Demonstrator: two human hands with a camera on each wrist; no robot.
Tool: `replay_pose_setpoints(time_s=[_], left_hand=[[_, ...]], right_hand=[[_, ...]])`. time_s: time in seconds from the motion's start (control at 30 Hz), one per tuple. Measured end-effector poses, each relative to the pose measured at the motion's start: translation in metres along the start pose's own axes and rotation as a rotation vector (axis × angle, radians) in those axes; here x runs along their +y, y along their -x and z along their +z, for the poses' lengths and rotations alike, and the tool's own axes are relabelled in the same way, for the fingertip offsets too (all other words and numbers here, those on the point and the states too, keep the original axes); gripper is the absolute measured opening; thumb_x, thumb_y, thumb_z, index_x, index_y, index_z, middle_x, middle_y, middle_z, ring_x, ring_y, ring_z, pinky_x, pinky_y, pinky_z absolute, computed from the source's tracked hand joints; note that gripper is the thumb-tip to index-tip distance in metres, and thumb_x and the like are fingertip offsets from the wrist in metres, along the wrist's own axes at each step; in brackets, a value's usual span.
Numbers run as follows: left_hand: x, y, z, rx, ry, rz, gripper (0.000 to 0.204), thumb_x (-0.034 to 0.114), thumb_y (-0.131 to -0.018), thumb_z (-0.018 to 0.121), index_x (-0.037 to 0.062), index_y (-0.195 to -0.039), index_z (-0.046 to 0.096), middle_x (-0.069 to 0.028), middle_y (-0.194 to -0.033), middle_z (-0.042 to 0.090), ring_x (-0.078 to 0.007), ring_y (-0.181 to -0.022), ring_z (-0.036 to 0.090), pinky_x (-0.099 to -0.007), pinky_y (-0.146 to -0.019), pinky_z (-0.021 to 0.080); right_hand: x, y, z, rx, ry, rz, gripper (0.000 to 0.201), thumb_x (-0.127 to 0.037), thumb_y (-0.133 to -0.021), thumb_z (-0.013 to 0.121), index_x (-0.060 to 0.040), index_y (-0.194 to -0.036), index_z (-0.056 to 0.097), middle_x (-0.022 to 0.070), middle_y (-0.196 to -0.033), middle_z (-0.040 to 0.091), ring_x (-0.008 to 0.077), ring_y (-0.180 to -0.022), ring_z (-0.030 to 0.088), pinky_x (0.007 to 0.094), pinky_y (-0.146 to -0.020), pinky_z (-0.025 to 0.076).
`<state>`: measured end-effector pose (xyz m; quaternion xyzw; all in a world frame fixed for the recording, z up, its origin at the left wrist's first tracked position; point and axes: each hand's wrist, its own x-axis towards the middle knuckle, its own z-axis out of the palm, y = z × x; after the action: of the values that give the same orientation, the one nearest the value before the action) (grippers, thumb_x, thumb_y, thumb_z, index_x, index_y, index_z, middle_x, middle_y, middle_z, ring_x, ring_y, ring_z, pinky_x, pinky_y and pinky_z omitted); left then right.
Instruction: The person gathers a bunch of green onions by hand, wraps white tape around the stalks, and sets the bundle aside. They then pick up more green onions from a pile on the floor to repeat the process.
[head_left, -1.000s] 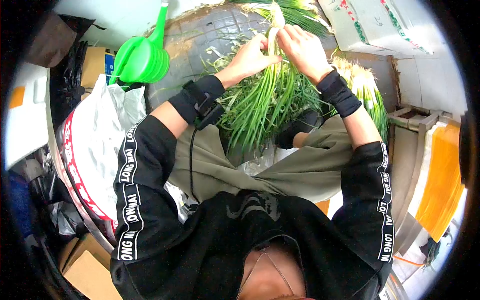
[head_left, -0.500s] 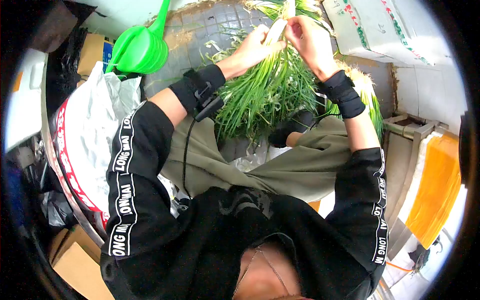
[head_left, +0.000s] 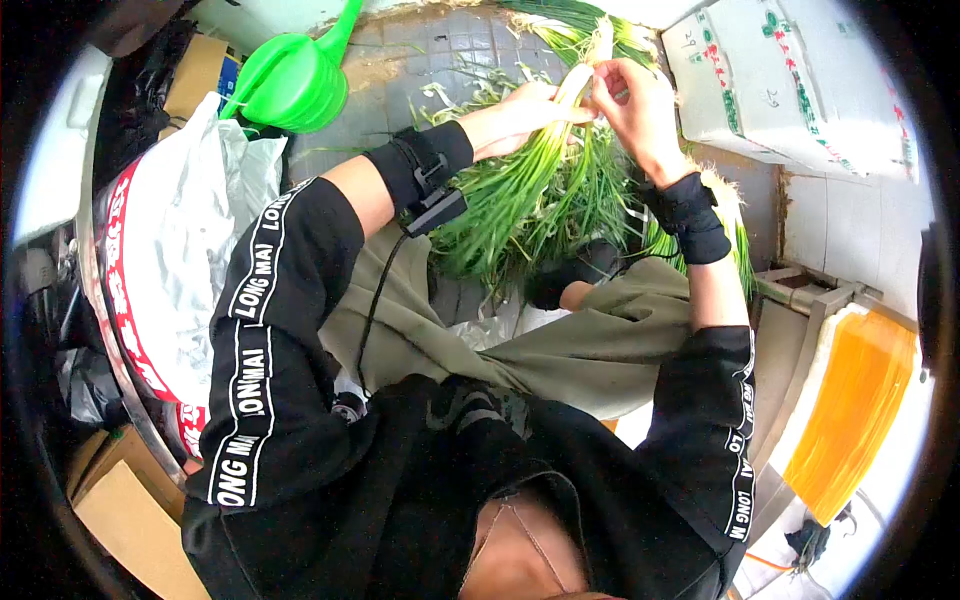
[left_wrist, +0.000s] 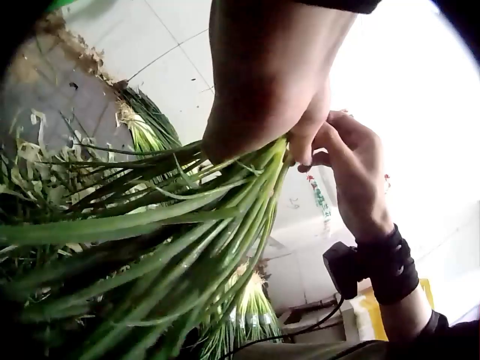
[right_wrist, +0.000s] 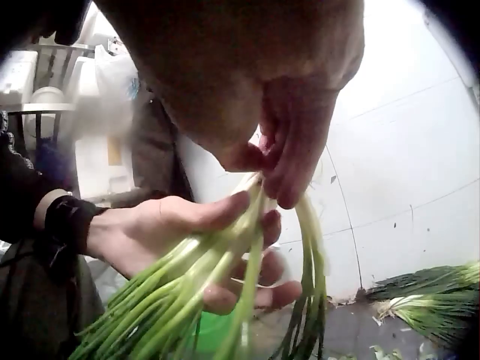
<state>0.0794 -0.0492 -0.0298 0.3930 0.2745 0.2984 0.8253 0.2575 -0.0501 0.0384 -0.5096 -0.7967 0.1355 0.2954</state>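
The left hand [head_left: 525, 115] grips a bunch of green onions [head_left: 548, 160] around the pale stalks, white root ends up and green leaves hanging down. In the right wrist view the left hand's fingers [right_wrist: 266, 292] curl behind the stalks [right_wrist: 214, 270]. The right hand [head_left: 640, 110] is at the bunch's right side near the white ends, thumb and fingertips pinching a stalk. In the left wrist view the right hand [left_wrist: 360, 172] meets the stalks just beyond the left hand [left_wrist: 270, 90].
Loose green leaves and scraps [head_left: 490, 90] lie on the grey tiled floor. More onions [head_left: 570, 25] lie at the back, and another bunch [head_left: 740, 235] at the right. A green watering can [head_left: 295, 90], a plastic bag [head_left: 190, 250] and white boxes [head_left: 760, 90] stand around.
The bunch and both hands have shifted slightly right in the head view, which has itself moved. The bunch leans more to the left, and the left hand has come closer to the right hand.
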Motion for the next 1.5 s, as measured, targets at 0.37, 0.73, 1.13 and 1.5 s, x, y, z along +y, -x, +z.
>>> replay_pose_setpoints(time_s=[0.37,0.73,1.13,1.5], left_hand=[[-0.022,0.007,-0.005,-0.021,-0.154,-0.122,0.025,0.023,-0.093,0.068,0.0014,-0.106,0.063,-0.0056,-0.093,0.069,-0.0119,-0.079,0.064,-0.0255,-0.070,0.053],[-0.002,0.010,-0.010,-0.018,-0.076,-0.039,0.030,0.026,-0.095,0.065,0.0032,-0.114,0.060,-0.0077,-0.104,0.067,-0.0133,-0.089,0.064,-0.0278,-0.075,0.054],[0.003,0.004,-0.009,0.076,-0.300,-0.010,0.024,0.022,-0.097,0.061,0.0028,-0.111,0.059,-0.0014,-0.094,0.059,-0.0095,-0.082,0.056,-0.0259,-0.075,0.048],[0.029,0.012,-0.002,0.004,-0.522,0.107,0.029,0.019,-0.089,0.070,0.0056,-0.110,0.056,-0.0028,-0.096,0.059,-0.0123,-0.078,0.060,-0.0280,-0.076,0.048]], right_hand=[[0.026,-0.009,-0.041,0.114,0.106,-0.105,0.012,-0.011,-0.085,0.067,-0.0061,-0.095,0.062,0.0130,-0.084,0.067,0.0296,-0.073,0.067,0.0360,-0.068,0.053],[0.055,0.030,-0.033,-0.379,0.317,0.010,0.020,-0.014,-0.080,0.068,-0.0069,-0.096,0.061,0.0122,-0.089,0.069,0.0329,-0.087,0.067,0.0412,-0.075,0.053],[0.051,0.026,-0.013,-0.245,0.274,0.011,0.017,-0.013,-0.079,0.065,-0.0078,-0.095,0.065,0.0155,-0.094,0.067,0.0350,-0.090,0.065,0.0423,-0.081,0.053],[0.038,0.018,0.006,-0.218,-0.306,0.062,0.028,-0.023,-0.089,0.071,-0.0019,-0.105,0.064,0.0093,-0.087,0.068,0.0179,-0.080,0.065,0.0305,-0.075,0.052]])
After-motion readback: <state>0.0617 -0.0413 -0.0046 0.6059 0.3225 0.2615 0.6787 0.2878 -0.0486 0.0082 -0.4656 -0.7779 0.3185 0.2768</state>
